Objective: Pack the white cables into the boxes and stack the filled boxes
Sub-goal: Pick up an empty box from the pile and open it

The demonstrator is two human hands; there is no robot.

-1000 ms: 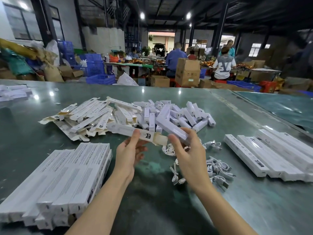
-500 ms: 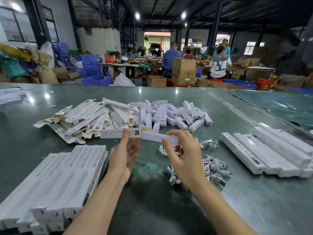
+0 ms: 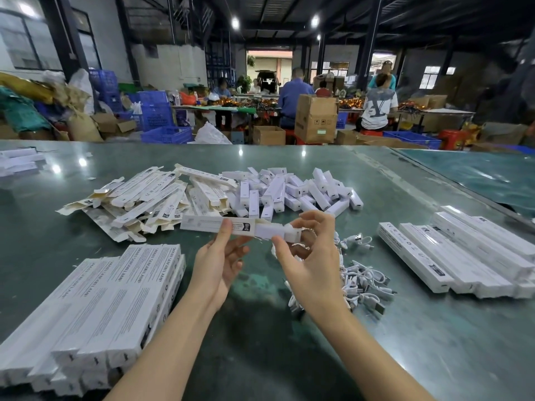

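White cables (image 3: 359, 282) lie in a loose tangle on the green surface (image 3: 260, 342), just beyond the right wrist and between the two stacks of long boxes. Both hands are raised over the middle of the surface with one long white box (image 3: 220, 225) held level between them. The left hand (image 3: 217, 264) pinches this box near its printed label, thumb on the near face and fingers behind. The right hand (image 3: 307, 256) grips a white insert (image 3: 278, 231) that sticks out of the box's open right end, thumb beneath and fingers curled over it. Near the left edge a stack of filled boxes (image 3: 95, 308) lies in neat rows, printed sides up. Toward the right edge sits a second row of long boxes (image 3: 463, 256). Farther back, flat unfolded cartons (image 3: 144, 201) lie heaped beside a pile of short white boxes (image 3: 295, 192).
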